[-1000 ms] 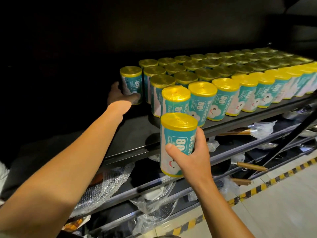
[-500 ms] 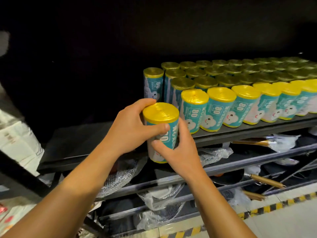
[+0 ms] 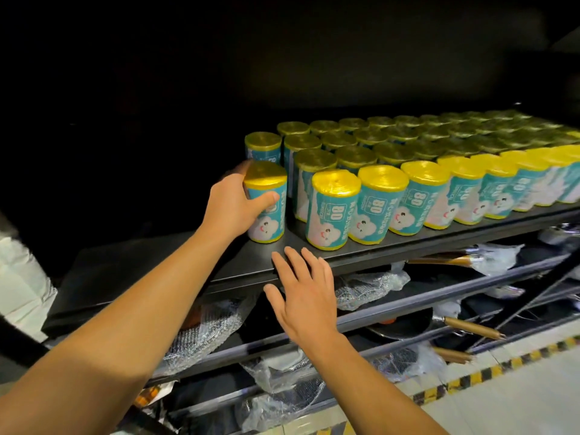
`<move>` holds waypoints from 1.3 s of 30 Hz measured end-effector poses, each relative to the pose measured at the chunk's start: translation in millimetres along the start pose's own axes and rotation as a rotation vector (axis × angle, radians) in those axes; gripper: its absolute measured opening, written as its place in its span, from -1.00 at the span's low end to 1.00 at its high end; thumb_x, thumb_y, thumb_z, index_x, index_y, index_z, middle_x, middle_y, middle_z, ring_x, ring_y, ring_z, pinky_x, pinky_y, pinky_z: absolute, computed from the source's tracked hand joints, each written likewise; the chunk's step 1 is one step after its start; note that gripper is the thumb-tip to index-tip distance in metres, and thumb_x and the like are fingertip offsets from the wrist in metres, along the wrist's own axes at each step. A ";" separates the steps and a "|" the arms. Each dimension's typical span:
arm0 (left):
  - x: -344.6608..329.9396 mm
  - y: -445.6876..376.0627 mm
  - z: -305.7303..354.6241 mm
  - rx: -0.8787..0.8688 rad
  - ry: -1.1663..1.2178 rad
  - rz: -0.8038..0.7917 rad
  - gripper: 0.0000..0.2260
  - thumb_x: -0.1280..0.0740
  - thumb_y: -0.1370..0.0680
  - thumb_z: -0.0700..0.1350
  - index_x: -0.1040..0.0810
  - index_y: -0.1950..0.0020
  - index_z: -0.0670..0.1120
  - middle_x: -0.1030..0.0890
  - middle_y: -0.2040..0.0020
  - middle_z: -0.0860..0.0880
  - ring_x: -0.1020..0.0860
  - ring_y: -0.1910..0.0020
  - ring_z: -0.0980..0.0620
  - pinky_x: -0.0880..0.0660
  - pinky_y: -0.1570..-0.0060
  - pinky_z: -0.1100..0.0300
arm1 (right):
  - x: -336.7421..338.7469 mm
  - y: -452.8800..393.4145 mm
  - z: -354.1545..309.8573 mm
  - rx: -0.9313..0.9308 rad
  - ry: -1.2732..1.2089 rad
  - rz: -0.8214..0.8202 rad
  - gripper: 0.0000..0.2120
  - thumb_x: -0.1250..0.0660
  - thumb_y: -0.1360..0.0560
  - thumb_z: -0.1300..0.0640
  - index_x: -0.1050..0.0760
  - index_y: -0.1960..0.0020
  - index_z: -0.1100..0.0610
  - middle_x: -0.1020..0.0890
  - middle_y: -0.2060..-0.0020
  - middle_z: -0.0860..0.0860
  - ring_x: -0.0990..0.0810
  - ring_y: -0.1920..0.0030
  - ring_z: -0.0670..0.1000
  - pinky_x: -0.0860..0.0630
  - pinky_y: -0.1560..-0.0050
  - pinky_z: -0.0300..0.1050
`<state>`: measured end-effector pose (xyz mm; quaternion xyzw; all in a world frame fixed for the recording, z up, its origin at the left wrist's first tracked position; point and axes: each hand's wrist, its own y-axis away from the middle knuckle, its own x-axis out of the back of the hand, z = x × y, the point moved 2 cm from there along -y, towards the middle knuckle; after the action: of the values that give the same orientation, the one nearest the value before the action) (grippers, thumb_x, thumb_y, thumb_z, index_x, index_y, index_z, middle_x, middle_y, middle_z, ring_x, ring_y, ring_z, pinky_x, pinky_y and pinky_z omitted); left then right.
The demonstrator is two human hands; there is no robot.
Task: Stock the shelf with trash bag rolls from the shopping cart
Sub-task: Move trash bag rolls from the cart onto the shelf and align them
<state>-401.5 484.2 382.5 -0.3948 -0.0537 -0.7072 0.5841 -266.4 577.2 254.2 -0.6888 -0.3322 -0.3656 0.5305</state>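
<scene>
Dim, black background; front-lit foreground, wide-angle bowing at edges.

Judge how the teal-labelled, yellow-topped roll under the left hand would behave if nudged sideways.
The teal-labelled, yellow-topped trash bag roll stands upright on the dark metal shelf, taller than wide, so it probably tips before sliding. On its side it would likely roll. The left hand spans it easily, suggesting lightness.

Below you, lower racks [image 3: 408,304] hold pans with wooden handles [image 3: 470,328], some wrapped in clear plastic and bubble wrap [image 3: 201,335]. A yellow-and-black striped line [image 3: 464,376] runs along the pale floor [image 3: 533,397] at lower right.
</scene>
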 end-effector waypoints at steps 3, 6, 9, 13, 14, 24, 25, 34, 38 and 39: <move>-7.8 -5.8 -0.7 0.019 -0.050 0.015 -0.50 -0.47 -0.50 0.05 -0.48 -0.37 -0.09 -0.63 -0.18 -0.15 -0.61 -0.10 -0.10 -0.60 0.07 0.00 | -2.6 0.1 1.1 0.013 0.003 0.045 -0.50 -0.14 -0.58 -0.20 -0.49 -0.42 0.00 -0.54 -0.38 0.02 -0.43 -0.41 0.15 -0.19 -0.44 0.12; -12.3 -10.3 -0.5 0.010 -0.083 0.012 -0.42 -0.45 -0.51 0.05 -0.36 -0.48 -0.02 -0.58 -0.27 -0.13 -0.58 -0.16 -0.12 -0.61 0.05 -0.02 | -4.6 0.7 1.3 0.012 -0.007 0.067 -0.50 -0.15 -0.58 -0.19 -0.50 -0.42 0.00 -0.55 -0.37 0.02 -0.43 -0.40 0.15 -0.19 -0.44 0.12; -17.7 -16.1 -1.6 0.025 -0.069 0.015 -0.35 -0.44 -0.52 0.04 -0.24 -0.55 0.04 -0.51 -0.37 -0.11 -0.52 -0.28 -0.11 -0.55 -0.06 0.01 | -5.4 0.3 1.2 0.005 -0.003 0.068 -0.50 -0.15 -0.59 -0.19 -0.49 -0.42 0.00 -0.55 -0.37 0.02 -0.43 -0.40 0.15 -0.19 -0.45 0.12; -24.9 -30.8 -8.0 0.034 -0.051 0.046 -0.34 -0.48 -0.49 0.04 -0.30 -0.53 0.03 -0.39 -0.44 -0.12 -0.40 -0.40 -0.11 -0.45 -0.29 0.03 | -6.8 0.6 1.2 0.004 -0.002 0.077 -0.50 -0.14 -0.58 -0.19 -0.50 -0.42 0.00 -0.55 -0.36 0.02 -0.42 -0.40 0.14 -0.17 -0.45 0.11; -26.4 -35.2 -8.6 0.044 -0.050 0.046 -0.34 -0.49 -0.48 0.03 -0.32 -0.53 0.03 -0.37 -0.44 -0.13 -0.39 -0.41 -0.11 -0.44 -0.30 0.02 | -7.1 0.8 1.2 0.004 -0.003 0.082 -0.50 -0.14 -0.58 -0.19 -0.50 -0.42 0.00 -0.55 -0.36 0.02 -0.42 -0.40 0.14 -0.17 -0.46 0.11; -33.5 -72.3 -10.3 0.106 -0.153 -0.033 -0.29 -0.46 -0.50 0.08 -0.24 -0.57 0.00 -0.26 -0.52 -0.16 -0.30 -0.47 -0.19 -0.34 -0.39 -0.01 | -6.4 0.3 1.1 -0.007 -0.012 0.084 -0.50 -0.15 -0.58 -0.19 -0.49 -0.42 -0.02 -0.54 -0.38 0.00 -0.42 -0.42 0.12 -0.14 -0.47 0.08; -34.3 -74.7 -11.4 0.105 -0.155 -0.033 -0.28 -0.46 -0.50 0.08 -0.23 -0.58 -0.01 -0.26 -0.52 -0.16 -0.29 -0.47 -0.19 -0.33 -0.39 -0.01 | -6.7 0.4 1.2 -0.008 -0.011 0.080 -0.50 -0.14 -0.58 -0.19 -0.49 -0.43 -0.02 -0.54 -0.39 -0.01 -0.42 -0.42 0.12 -0.14 -0.47 0.08; -43.6 -89.6 -17.5 0.098 -0.129 0.033 -0.30 -0.46 -0.49 0.08 -0.26 -0.55 -0.02 -0.29 -0.52 -0.15 -0.32 -0.46 -0.19 -0.32 -0.37 0.01 | -6.1 0.6 0.5 -0.012 -0.014 0.077 -0.51 -0.16 -0.57 -0.18 -0.49 -0.42 -0.02 -0.53 -0.38 -0.01 -0.41 -0.42 0.11 -0.14 -0.47 0.08; -44.9 -95.1 -20.5 0.083 -0.123 0.040 -0.33 -0.48 -0.46 0.08 -0.33 -0.52 -0.02 -0.37 -0.47 -0.16 -0.39 -0.41 -0.21 -0.39 -0.32 0.00 | -6.2 0.6 1.1 -0.011 -0.028 0.075 -0.51 -0.17 -0.56 -0.17 -0.49 -0.42 -0.02 -0.54 -0.38 0.00 -0.39 -0.42 0.11 -0.15 -0.47 0.08; -45.1 -95.5 -20.3 0.085 -0.114 0.044 -0.34 -0.48 -0.46 0.07 -0.34 -0.51 -0.02 -0.38 -0.46 -0.16 -0.40 -0.40 -0.21 -0.40 -0.31 -0.02 | -6.3 0.4 1.0 -0.012 -0.033 0.075 -0.51 -0.17 -0.56 -0.17 -0.49 -0.42 -0.02 -0.54 -0.38 0.00 -0.39 -0.43 0.10 -0.15 -0.47 0.09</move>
<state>-494.2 538.4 377.4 -0.4106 -0.1080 -0.6674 0.6118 -269.2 577.7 248.4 -0.7099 -0.3126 -0.3360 0.5343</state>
